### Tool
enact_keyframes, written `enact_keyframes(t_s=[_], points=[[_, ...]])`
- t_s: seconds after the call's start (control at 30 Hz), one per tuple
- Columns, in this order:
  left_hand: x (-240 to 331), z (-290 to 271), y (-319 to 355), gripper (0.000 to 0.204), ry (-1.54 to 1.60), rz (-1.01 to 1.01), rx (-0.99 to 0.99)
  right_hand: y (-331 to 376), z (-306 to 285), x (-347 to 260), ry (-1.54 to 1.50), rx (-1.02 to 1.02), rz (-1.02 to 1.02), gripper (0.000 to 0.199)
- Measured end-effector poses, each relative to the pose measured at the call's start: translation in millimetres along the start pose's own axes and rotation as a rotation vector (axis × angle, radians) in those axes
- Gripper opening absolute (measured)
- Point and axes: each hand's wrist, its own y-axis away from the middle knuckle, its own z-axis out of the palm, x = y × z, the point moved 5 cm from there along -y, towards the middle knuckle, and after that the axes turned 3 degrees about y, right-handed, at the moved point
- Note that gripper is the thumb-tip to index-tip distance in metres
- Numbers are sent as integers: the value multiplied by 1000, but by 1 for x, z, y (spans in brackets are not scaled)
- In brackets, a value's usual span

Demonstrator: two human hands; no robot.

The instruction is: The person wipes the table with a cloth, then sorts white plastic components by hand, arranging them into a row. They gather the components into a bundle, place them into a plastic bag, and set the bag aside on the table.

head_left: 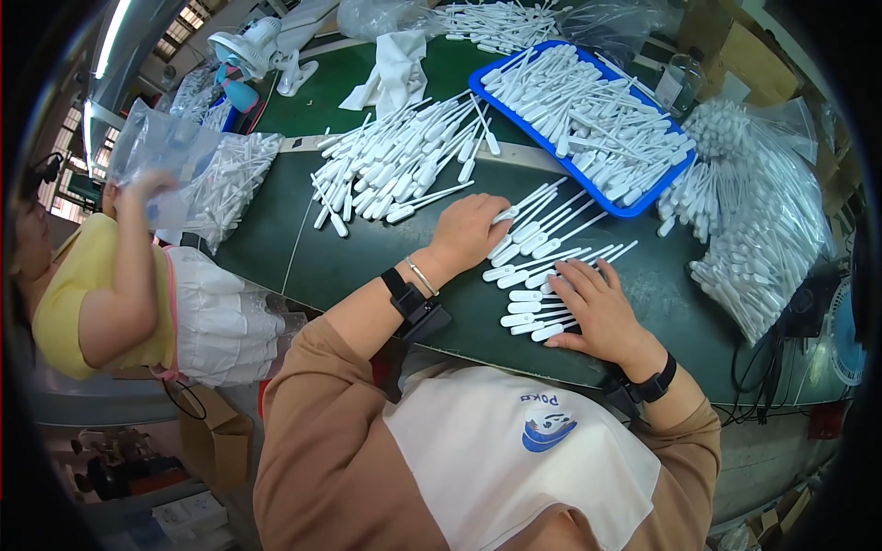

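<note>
Several white plastic sticks [525, 308], each with a wide oval end, lie fanned out side by side on the green table in front of me. At the far left of this row, my left hand [469, 237] is closed, its fingertips on the oval end of a white stick [505, 215]. My right hand [599, 310] lies over the thin shafts at the row's near right, fingers spread. Beyond my left hand is a loose heap of the same sticks [395, 158]. What lies under my right palm is hidden.
A blue tray [634, 209] full of sticks stands beyond my hands, with a clear bag of sticks [763, 239] to its right. At the left, a person in yellow [110, 303] handles another plastic bag [170, 156]. A white cloth [395, 73] and bottle [678, 83] are farther back.
</note>
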Motion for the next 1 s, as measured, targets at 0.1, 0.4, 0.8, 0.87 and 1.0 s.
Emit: enact_keyframes(t_s=[0.1,0.4,0.8,0.87,1.0], points=[[-1,1,-5,16,-28,62,-31,-1,-1,-1,-10,-2,8,85],[-30,-3,-66,20,-259,-240,-70,-2,1,0,-3,-18,-17,84],[-62,26,-106,18,-420,-284,-72,-1,1,-4,27,-36,10,83],[-55,20,-99,20,-391,-261,-26,0,1,-1,20,-30,29,83],[-61,-15,-67,19,-407,-424,-30,-4,4,0,-15,-3,-20,82]])
